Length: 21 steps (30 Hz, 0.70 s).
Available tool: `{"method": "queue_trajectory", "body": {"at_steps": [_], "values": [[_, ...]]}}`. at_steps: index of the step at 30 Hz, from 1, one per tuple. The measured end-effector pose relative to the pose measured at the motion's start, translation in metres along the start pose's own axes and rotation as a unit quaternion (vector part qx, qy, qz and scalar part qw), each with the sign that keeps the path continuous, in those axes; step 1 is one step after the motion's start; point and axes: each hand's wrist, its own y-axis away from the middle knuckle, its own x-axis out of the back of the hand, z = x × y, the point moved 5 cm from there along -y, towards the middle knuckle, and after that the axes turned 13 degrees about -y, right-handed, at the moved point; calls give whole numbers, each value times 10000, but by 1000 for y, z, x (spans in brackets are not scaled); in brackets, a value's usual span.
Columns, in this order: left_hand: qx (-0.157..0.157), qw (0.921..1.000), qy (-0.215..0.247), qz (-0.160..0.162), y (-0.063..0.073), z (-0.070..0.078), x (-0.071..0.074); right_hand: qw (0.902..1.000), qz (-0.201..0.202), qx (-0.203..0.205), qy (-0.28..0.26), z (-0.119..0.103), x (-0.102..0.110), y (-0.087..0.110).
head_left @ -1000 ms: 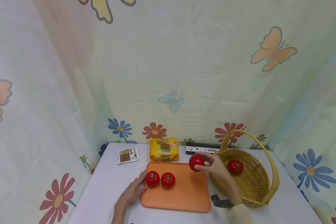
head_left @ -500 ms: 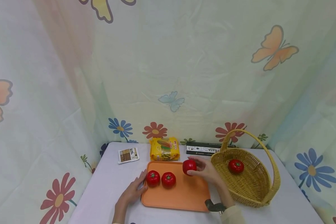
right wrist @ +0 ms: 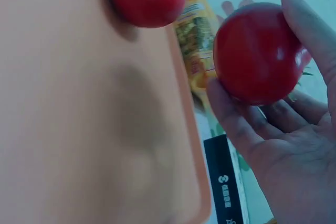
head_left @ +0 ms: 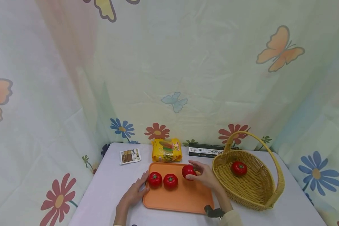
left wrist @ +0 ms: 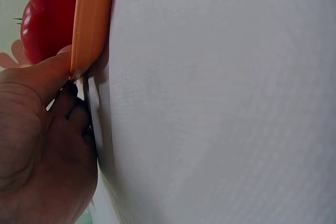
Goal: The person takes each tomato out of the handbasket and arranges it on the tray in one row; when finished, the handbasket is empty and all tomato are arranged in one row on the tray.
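My right hand (head_left: 204, 175) holds a shiny red tomato (right wrist: 257, 53) between thumb and fingers. The tomato is raised over the right part of the orange tray (head_left: 178, 201), its shadow falling on the tray. Two more red tomatoes, the left one (head_left: 154, 179) and the middle one (head_left: 170, 181), sit side by side on the tray's left part. At the tray's left edge, my left hand (head_left: 133, 194) grips the rim; in the left wrist view its thumb lies over the rim and its other fingers are curled below, partly hidden.
A wicker basket (head_left: 254, 201) with a tall handle stands right of the tray, one tomato (head_left: 239, 168) inside. Behind the tray lie a yellow food packet (head_left: 166, 151) and a black-and-white pasta box (head_left: 204, 150). A small sachet (head_left: 130, 156) lies back left, before a patterned curtain (head_left: 169, 62).
My right hand has carried its tomato leftward and lower over the tray, away from the basket and nearer the two tomatoes. My left hand has stayed at the tray's edge.
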Motion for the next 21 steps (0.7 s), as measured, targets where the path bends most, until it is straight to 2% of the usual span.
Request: {"method": "queue_trajectory", "body": {"at_steps": [7,11,15,17,21], "values": [[-3,10000,-15,-15,-2,0,0,9993,352,-65,-47,4,-3,2],[75,10000,-11,1,-1,-1,-1,9998,70,123,149,11,-6,2],[118,9999,-21,2,0,-3,-2,9992,-328,231,12,17,-11,4],[85,10000,-29,7,0,-2,-2,9989,-379,246,-80,20,-12,5],[52,10000,-35,25,-2,-1,0,9994,-225,188,-176,28,-14,2]]}}
